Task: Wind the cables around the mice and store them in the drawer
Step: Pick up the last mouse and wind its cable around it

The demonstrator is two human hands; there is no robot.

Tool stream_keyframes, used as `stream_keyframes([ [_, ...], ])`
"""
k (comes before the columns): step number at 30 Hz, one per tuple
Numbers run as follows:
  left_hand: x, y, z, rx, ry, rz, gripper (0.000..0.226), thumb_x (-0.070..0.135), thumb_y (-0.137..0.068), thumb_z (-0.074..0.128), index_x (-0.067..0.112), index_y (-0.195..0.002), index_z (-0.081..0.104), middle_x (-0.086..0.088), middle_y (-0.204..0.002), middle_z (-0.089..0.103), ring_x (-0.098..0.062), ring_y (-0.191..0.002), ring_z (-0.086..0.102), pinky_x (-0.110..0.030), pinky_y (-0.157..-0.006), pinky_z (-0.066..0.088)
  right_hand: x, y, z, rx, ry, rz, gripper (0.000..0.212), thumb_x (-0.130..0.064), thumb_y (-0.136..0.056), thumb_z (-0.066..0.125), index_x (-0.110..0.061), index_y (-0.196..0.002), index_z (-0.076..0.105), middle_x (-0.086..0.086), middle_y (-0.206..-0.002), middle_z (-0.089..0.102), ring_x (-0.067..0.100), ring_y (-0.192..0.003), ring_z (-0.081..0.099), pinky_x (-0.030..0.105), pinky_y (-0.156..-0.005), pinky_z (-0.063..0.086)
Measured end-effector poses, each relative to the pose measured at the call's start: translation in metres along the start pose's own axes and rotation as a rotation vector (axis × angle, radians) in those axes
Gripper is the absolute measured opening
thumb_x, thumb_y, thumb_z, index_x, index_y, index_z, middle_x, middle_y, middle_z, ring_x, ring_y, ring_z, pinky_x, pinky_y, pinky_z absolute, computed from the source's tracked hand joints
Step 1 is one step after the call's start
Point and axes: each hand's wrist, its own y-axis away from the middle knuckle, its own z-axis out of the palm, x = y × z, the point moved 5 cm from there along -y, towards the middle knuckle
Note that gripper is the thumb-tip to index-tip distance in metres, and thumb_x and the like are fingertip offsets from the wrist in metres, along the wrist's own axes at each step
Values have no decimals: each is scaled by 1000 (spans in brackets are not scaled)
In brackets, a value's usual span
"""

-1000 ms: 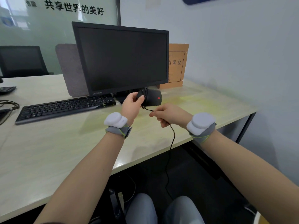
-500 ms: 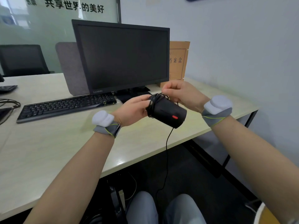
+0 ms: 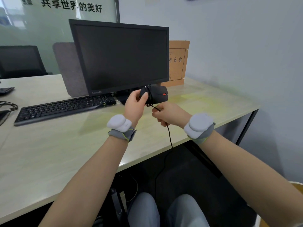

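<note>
A black mouse [image 3: 158,95] with a red scroll wheel is held up in front of the monitor's lower edge by my left hand [image 3: 135,105], whose fingers and thumb curl round its rear end. Several turns of black cable wrap the mouse near my thumb. Just below and to the right, my right hand [image 3: 168,114] pinches the cable [image 3: 169,136], which runs taut from the mouse into my fist, then hangs down past the desk edge toward my knees. No drawer is in view.
A black monitor [image 3: 121,56] and keyboard [image 3: 64,108] stand on the pale desk [image 3: 49,153]. A brown file box [image 3: 177,61] leans at the wall behind. Loose cables [image 3: 8,106] lie at the far left. A dark office chair [image 3: 21,61] sits beyond the desk.
My right hand came down from above the mouse to below it, drawing the cable round. My left hand lifted the mouse back toward the monitor.
</note>
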Motion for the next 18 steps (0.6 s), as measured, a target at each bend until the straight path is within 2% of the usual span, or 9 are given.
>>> stream_keyframes([
  [4,2,-5,-1,84,-54,-1,31,23,-92,52,7,-119,54,-13,-116,61,-28,-110,58,-47,-99,46,0,7,1,-119,-183,96,14,-20,-90,53,-12,-96,62,-2,-60,62,9,-48,63,21,-54,55],
  [6,0,-6,-2,116,-107,17,31,22,-92,52,5,-119,54,-14,-116,61,-28,-108,58,-41,-96,47,1,12,1,-149,-216,122,14,-21,-88,54,-13,-89,65,-6,-53,62,8,-48,64,19,-54,55],
  [8,-2,-6,-5,106,-208,59,32,23,-92,52,6,-119,54,-13,-116,61,-24,-103,57,-32,-89,45,-2,16,-5,-91,-262,104,16,-21,-88,55,-11,-85,67,-5,-50,58,8,-43,59,18,-52,54],
  [11,-9,-3,-3,-10,-325,87,31,23,-93,51,7,-119,54,-10,-113,62,-23,-103,57,-34,-89,45,-12,17,-29,106,-210,-11,21,-21,-85,59,-2,-83,67,1,-57,49,13,-46,48,22,-55,48],
  [13,-13,2,0,-105,-296,55,30,23,-93,51,9,-120,53,-6,-112,61,-23,-105,58,-37,-94,48,-20,18,-45,195,-176,-91,19,-22,-86,58,-13,-72,67,-4,-58,47,10,-49,45,17,-51,45],
  [16,-9,7,6,-253,-256,61,30,20,-94,50,11,-122,53,-6,-114,61,-21,-108,58,-42,-100,46,-23,14,-60,239,-116,-152,22,-26,-91,53,-19,-77,68,-9,-57,46,7,-53,44,11,-44,40],
  [18,-6,11,11,-398,-193,58,30,16,-95,48,9,-124,52,-7,-116,61,-20,-108,59,-36,-98,48,-21,9,-67,253,-83,-172,21,-27,-91,54,-18,-79,69,-11,-58,49,7,-53,45,14,-46,42],
])
